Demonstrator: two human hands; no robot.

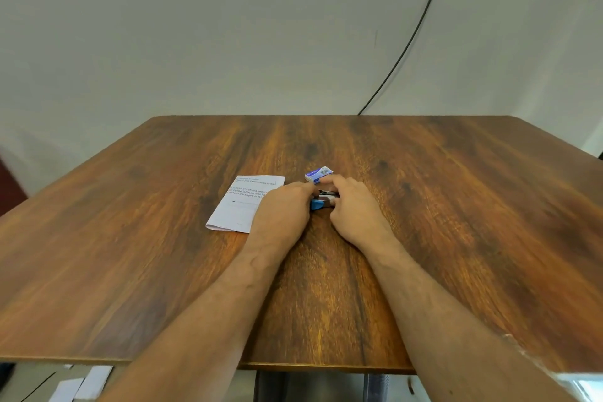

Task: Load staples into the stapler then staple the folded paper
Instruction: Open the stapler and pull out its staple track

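Fingers: my left hand [283, 206] and right hand [350, 202] both hold the stapler [321, 201].
Box [319, 174]: just beyond my fingers.
Advice: I should open it slowly.

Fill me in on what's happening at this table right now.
A person has both hands on a small blue stapler in the middle of the wooden table. The left hand and the right hand close around it from either side, hiding most of it. A staple box sits just behind the hands. The folded paper lies flat to the left, partly under the left hand, not yet stapled as far as shows.
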